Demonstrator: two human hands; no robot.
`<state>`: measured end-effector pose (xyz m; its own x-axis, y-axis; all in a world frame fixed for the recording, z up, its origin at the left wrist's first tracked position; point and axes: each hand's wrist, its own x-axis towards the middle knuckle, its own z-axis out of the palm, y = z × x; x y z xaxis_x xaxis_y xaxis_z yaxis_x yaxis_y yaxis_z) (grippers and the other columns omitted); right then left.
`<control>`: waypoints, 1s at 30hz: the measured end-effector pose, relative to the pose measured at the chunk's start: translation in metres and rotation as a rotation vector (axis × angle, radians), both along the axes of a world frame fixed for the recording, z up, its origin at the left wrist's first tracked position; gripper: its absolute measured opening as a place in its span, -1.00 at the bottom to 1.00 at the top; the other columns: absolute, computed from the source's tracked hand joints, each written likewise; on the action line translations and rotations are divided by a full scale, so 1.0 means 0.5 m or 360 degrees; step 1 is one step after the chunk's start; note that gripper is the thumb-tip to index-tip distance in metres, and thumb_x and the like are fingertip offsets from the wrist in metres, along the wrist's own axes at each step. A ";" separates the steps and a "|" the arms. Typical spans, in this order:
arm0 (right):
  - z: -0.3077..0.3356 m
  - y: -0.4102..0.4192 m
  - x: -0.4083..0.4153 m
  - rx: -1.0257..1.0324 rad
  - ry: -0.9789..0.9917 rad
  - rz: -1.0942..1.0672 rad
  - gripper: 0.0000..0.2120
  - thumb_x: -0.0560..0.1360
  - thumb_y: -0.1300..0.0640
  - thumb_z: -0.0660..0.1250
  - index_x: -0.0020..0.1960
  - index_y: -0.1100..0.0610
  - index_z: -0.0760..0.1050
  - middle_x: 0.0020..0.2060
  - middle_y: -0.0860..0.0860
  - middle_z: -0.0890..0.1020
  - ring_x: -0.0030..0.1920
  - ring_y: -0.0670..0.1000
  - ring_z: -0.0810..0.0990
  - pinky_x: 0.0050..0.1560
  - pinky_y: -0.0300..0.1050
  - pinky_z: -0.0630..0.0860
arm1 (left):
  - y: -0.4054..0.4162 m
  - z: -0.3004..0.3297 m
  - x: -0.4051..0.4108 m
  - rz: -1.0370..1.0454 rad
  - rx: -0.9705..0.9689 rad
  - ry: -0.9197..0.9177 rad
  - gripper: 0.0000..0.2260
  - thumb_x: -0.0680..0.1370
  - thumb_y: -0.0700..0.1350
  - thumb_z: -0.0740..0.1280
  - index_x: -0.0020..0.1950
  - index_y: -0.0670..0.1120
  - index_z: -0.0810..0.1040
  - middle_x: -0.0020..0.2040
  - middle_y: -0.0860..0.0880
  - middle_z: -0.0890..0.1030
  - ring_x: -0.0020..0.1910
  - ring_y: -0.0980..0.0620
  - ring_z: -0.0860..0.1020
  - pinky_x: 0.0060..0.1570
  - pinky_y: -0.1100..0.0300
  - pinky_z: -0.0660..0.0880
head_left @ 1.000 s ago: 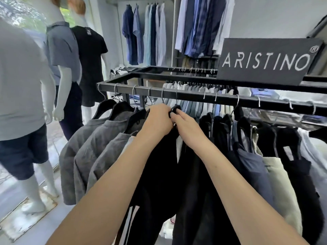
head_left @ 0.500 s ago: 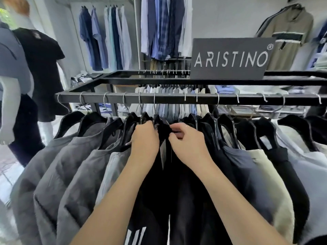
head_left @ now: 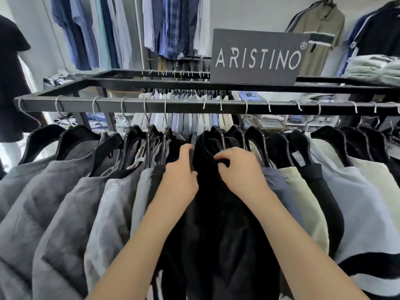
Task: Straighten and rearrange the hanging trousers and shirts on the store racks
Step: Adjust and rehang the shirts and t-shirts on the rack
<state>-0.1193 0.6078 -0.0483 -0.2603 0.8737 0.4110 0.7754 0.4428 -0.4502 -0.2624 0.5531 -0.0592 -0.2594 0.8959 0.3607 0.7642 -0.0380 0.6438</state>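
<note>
Your left hand (head_left: 180, 178) grips the soft black shirt (head_left: 216, 213) near its collar; your right hand (head_left: 240, 169) pinches its collar, probably at the hanger, under the flat metal rail (head_left: 129, 106).

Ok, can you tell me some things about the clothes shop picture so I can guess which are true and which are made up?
1. Both hands are on the black garment in the middle of the rack. True: the left hand and the right hand grip its top.
2. The sign says ARISTINO. True.
3. The clothes left of the hands are bright red. False: those are grey shirts.
4. The rail is white. False: it is black.
</note>
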 end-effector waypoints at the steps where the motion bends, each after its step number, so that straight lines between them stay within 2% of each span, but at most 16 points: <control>1: 0.002 0.000 0.005 -0.0012 0.0013 -0.0020 -0.70 0.54 0.20 0.28 0.20 0.00 0.62 0.20 -0.05 0.61 0.20 0.01 0.56 0.22 0.00 0.51 | -0.003 0.002 -0.016 0.0013 -0.0003 -0.0008 -0.47 0.55 -0.25 0.27 0.43 0.15 0.21 -0.07 -0.05 0.52 -0.17 0.01 0.51 -0.16 0.23 0.36; 4: 0.004 0.000 0.017 -0.0009 0.0042 -0.0073 -0.69 0.56 0.23 0.26 0.22 0.01 0.62 0.21 -0.05 0.63 0.07 0.07 0.61 0.15 0.02 0.55 | -0.005 0.007 -0.058 0.0023 -0.0065 0.0020 -0.41 0.57 -0.30 0.19 0.46 0.25 0.19 -0.06 -0.07 0.50 -0.15 0.02 0.47 -0.16 0.23 0.36; 6: 0.001 -0.002 0.022 0.0028 0.0050 -0.0088 -0.68 0.56 0.25 0.25 0.22 0.02 0.62 0.21 -0.03 0.63 -0.07 0.07 0.62 0.11 -0.04 0.56 | -0.002 0.003 -0.077 0.0026 -0.0096 0.0031 -0.40 0.58 -0.30 0.18 0.46 0.28 0.19 -0.04 -0.09 0.51 -0.20 0.07 0.42 -0.24 0.28 0.36; 8: -0.003 0.000 0.026 0.0050 0.0075 -0.0089 -0.68 0.56 0.25 0.24 0.22 0.02 0.62 0.20 -0.02 0.64 -0.31 -0.05 0.49 0.04 -0.09 0.53 | 0.000 -0.001 -0.088 0.0037 -0.0104 0.0031 -0.40 0.59 -0.30 0.19 0.47 0.29 0.20 -0.02 -0.06 0.50 -0.19 0.09 0.40 -0.31 0.33 0.32; 10: -0.005 0.003 0.029 0.0055 0.0093 -0.0092 -0.67 0.56 0.25 0.24 0.23 0.01 0.62 0.13 0.01 0.67 -0.38 -0.12 0.32 -0.01 -0.12 0.51 | 0.002 -0.002 -0.092 0.0051 -0.0115 0.0028 -0.40 0.60 -0.30 0.20 0.48 0.28 0.20 0.00 -0.03 0.48 -0.11 0.08 0.38 -0.25 0.31 0.32; 12: -0.005 0.000 0.029 0.0066 0.0094 -0.0082 -0.67 0.57 0.25 0.23 0.24 0.01 0.61 0.08 0.02 0.69 -0.27 -0.09 0.36 -0.04 -0.18 0.46 | 0.005 -0.003 -0.089 0.0054 -0.0139 0.0015 -0.39 0.60 -0.30 0.20 0.48 0.29 0.19 0.05 -0.05 0.50 -0.10 0.08 0.40 -0.18 0.25 0.36; 13: -0.004 -0.003 0.028 0.0076 0.0092 -0.0078 -0.66 0.57 0.26 0.23 0.24 0.01 0.61 0.07 0.02 0.69 -0.23 -0.08 0.38 -0.04 -0.21 0.43 | 0.005 -0.004 -0.086 0.0054 -0.0146 0.0013 -0.38 0.59 -0.30 0.20 0.48 0.29 0.18 0.07 -0.07 0.51 -0.11 0.05 0.42 -0.21 0.23 0.40; 16: -0.002 -0.010 0.025 0.0093 0.0086 -0.0077 -0.67 0.57 0.25 0.23 0.25 0.02 0.61 0.17 0.00 0.66 -0.25 0.02 0.52 0.02 -0.17 0.47 | -0.001 -0.006 -0.079 0.0046 -0.0140 0.0029 -0.38 0.59 -0.28 0.21 0.48 0.28 0.16 0.02 -0.13 0.55 -0.18 -0.08 0.50 -0.28 0.28 0.45; 18: -0.002 -0.011 0.024 0.0099 0.0089 -0.0068 -0.67 0.57 0.25 0.23 0.25 0.02 0.61 0.21 -0.01 0.64 -0.34 -0.10 0.50 0.04 -0.13 0.50 | 0.000 -0.009 -0.072 0.0021 -0.0140 0.0026 -0.38 0.57 -0.28 0.22 0.48 0.25 0.15 -0.02 -0.16 0.58 -0.22 -0.12 0.57 -0.30 0.16 0.50; 19: -0.002 -0.010 0.024 0.0095 0.0094 -0.0066 -0.67 0.57 0.25 0.23 0.25 0.02 0.61 0.21 -0.01 0.64 -0.32 -0.10 0.51 0.05 -0.13 0.50 | 0.002 -0.010 -0.066 0.0008 -0.0164 0.0023 -0.39 0.57 -0.27 0.22 0.49 0.23 0.13 -0.07 -0.15 0.58 -0.27 -0.08 0.56 -0.33 0.14 0.49; 22: -0.003 -0.008 0.021 0.0054 0.0083 -0.0092 -0.66 0.58 0.23 0.23 0.27 -0.01 0.59 0.23 -0.02 0.62 -0.01 0.14 0.62 0.10 -0.11 0.50 | 0.007 -0.013 -0.050 0.0029 -0.0218 0.0009 -0.37 0.60 -0.24 0.18 0.55 0.18 0.01 -0.26 -0.05 0.48 -0.36 0.05 0.45 -0.43 0.28 0.31; 24: -0.009 -0.006 0.018 0.0029 0.0076 -0.0103 -0.66 0.58 0.22 0.23 0.28 -0.04 0.58 0.26 -0.02 0.60 0.05 0.18 0.61 0.13 -0.09 0.52 | 0.015 -0.011 -0.042 0.0049 -0.0172 0.0024 -0.34 0.60 -0.26 0.17 0.57 0.16 -0.07 -0.32 -0.04 0.43 -0.37 0.07 0.40 -0.43 0.32 0.26; 26: -0.013 -0.005 0.016 0.0009 0.0094 -0.0087 -0.66 0.58 0.21 0.24 0.28 -0.05 0.57 0.25 -0.02 0.61 0.05 0.20 0.61 0.12 -0.04 0.55 | 0.032 0.002 -0.037 0.0078 -0.0161 0.0057 -0.33 0.60 -0.26 0.16 0.57 0.12 -0.12 -0.30 -0.07 0.45 -0.38 0.06 0.40 -0.43 0.30 0.26; 28: -0.014 -0.002 0.014 0.0004 0.0127 -0.0074 -0.67 0.58 0.21 0.24 0.28 -0.03 0.58 0.28 0.00 0.59 0.08 0.19 0.61 0.16 -0.01 0.54 | 0.052 0.020 -0.031 0.0132 -0.0194 0.0057 -0.30 0.59 -0.27 0.18 0.58 0.10 -0.14 -0.19 -0.13 0.51 -0.36 0.06 0.43 -0.42 0.26 0.28; 30: -0.017 0.001 0.013 0.0016 0.0112 -0.0085 -0.68 0.58 0.22 0.24 0.27 0.01 0.59 0.35 0.02 0.53 0.23 0.12 0.55 0.29 -0.04 0.45 | 0.065 0.024 -0.022 0.0155 -0.0227 0.0047 -0.28 0.57 -0.29 0.18 0.58 0.09 -0.13 -0.16 -0.14 0.52 -0.35 0.07 0.42 -0.40 0.24 0.28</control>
<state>-0.1129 0.6084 -0.0569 -0.1835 0.8814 0.4352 0.7647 0.4062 -0.5002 -0.2732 0.5854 -0.0470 -0.3390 0.9096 0.2404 0.7783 0.1276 0.6148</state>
